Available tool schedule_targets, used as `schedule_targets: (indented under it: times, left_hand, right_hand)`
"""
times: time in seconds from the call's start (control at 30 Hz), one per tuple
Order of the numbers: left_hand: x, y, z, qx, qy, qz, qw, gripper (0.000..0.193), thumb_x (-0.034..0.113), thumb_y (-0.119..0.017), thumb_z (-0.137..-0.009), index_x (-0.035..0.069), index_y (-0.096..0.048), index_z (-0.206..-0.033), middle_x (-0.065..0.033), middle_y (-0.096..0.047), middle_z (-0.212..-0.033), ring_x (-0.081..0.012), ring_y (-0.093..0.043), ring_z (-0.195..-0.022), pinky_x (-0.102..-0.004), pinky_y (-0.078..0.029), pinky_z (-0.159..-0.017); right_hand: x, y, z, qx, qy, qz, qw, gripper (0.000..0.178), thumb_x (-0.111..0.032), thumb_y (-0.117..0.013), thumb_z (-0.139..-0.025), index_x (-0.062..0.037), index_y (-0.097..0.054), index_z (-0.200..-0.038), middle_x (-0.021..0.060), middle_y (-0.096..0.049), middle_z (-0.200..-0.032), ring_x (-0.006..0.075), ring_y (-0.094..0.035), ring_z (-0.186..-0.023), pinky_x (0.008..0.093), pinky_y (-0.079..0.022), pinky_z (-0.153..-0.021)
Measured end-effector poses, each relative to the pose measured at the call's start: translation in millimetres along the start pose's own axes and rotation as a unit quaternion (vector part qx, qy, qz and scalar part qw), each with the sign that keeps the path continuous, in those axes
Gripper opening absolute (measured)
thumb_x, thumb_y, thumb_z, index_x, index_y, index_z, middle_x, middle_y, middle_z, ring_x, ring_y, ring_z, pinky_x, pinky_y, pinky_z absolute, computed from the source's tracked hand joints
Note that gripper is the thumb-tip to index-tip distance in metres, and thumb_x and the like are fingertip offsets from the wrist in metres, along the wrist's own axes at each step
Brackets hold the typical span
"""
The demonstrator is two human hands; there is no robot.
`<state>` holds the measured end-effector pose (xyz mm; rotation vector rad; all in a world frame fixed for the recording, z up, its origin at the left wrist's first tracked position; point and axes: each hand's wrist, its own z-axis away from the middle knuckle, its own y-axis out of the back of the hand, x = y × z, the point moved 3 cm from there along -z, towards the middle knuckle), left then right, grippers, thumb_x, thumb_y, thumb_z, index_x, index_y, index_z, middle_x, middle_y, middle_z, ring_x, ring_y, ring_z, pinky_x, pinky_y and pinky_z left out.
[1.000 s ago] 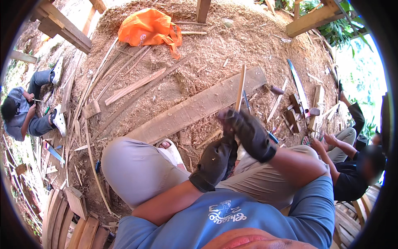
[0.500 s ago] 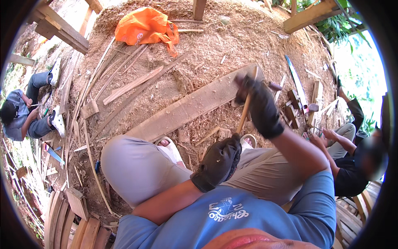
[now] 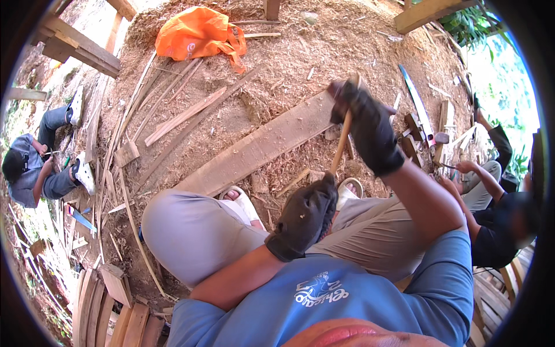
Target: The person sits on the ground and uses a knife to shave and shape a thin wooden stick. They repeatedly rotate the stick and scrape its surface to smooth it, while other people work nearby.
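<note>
A slim, pale wooden stick (image 3: 341, 146) slants up and away in front of my body. Its near end is in the closed fist of my left hand (image 3: 307, 215), in a black glove, low over my lap. Farther up, my right hand (image 3: 370, 130), also black-gloved, is closed around the upper stretch, and the tip (image 3: 358, 81) shows just past the fingers. Whether the right fingers also grip a small tool is hidden by the glove. Beyond my feet, a broad wooden plank (image 3: 260, 151) lies on the ground, its far end behind the right hand.
Wood shavings cover the ground. An orange bag (image 3: 196, 33) lies at the far side, near long wooden strips (image 3: 188, 118). At right are a handsaw (image 3: 415, 101), a mallet (image 3: 441, 138) and a seated person (image 3: 491, 225). Another person (image 3: 26, 168) sits left; stacked boards (image 3: 95, 306) stand near left.
My right hand has shifted slightly and turned around the upper stick. My left hand keeps its hold near my lap. The view has tilted a little.
</note>
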<state>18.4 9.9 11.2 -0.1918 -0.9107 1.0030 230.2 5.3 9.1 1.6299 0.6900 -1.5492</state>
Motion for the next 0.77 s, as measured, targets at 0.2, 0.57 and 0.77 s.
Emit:
schedule_targets:
  times: [0.2, 0.57, 0.77]
  left_hand:
    - [-37.9, 17.6, -18.3, 0.002, -0.033, -0.010, 0.999, 0.048, 0.050, -0.050, -0.110, 0.016, -0.049, -0.076, 0.0070, -0.039, -0.059, -0.0054, -0.036, -0.048, -0.0237, -0.028, -0.044]
    - [-6.4, 7.9, -1.8, -0.054, 0.051, 0.052, 0.996, 0.047, 0.049, -0.045, -0.111, 0.016, -0.047, -0.078, 0.0052, -0.037, -0.061, -0.0075, -0.034, -0.045, -0.0261, -0.028, -0.042]
    - [39.6, 14.3, 9.6, 0.057, -0.069, -0.234, 0.968, 0.029, 0.035, -0.061, -0.107, 0.006, -0.067, -0.112, 0.0045, -0.055, -0.068, -0.0057, -0.045, -0.048, -0.0253, -0.034, -0.041]
  right_hand:
    - [15.6, -45.3, 76.6, -0.097, -0.153, -0.037, 0.983, 0.055, -0.045, -0.043, -0.112, 0.0022, -0.063, -0.131, 0.0185, -0.072, -0.124, 0.0223, -0.069, -0.115, 0.0373, -0.055, -0.101]
    - [-1.3, -33.5, 48.6, -0.042, -0.099, -0.090, 0.990, 0.057, -0.044, -0.042, -0.112, 0.0056, -0.063, -0.130, 0.0168, -0.075, -0.120, 0.0228, -0.072, -0.104, 0.0359, -0.056, -0.096]
    - [5.6, -13.8, 35.5, -0.048, -0.070, -0.041, 0.996, 0.066, -0.055, -0.043, -0.109, 0.0021, -0.066, -0.132, 0.0176, -0.075, -0.119, 0.0237, -0.072, -0.093, 0.0365, -0.057, -0.087]
